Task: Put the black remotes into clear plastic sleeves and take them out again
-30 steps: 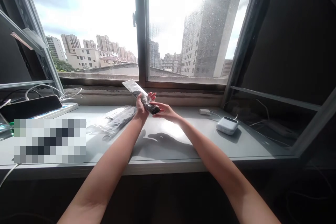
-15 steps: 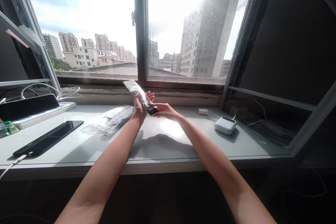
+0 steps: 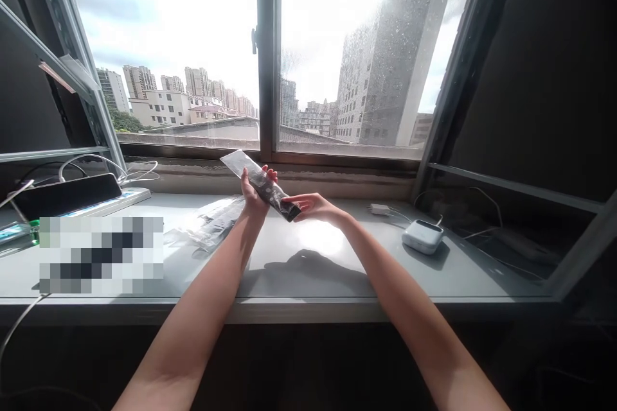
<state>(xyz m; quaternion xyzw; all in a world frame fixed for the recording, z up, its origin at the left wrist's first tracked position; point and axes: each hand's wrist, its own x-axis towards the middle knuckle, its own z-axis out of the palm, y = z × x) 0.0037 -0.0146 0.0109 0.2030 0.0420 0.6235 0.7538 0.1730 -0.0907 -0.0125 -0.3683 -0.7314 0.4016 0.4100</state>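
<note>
Head view shows the left hand (image 3: 253,196) clamped around a clear packet (image 3: 268,190) above the desk (image 3: 277,237), right hand (image 3: 322,207) pinching its dark four-o'clock end, with room toward the front edge (image 3: 308,312) at six and window frame (image 3: 268,103) at twelve.

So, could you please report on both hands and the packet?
Left hand around the packet; right hand at its dark lower end. Packet tilted, held above the desk. Nothing visibly in its way.

Daylight from the window (image 3: 268,70) glares off the tabletop (image 3: 313,237); a shadow (image 3: 313,270) lies below the hands (image 3: 318,207), the right edge is dark, a left patch (image 3: 101,255) pixelated.
</note>
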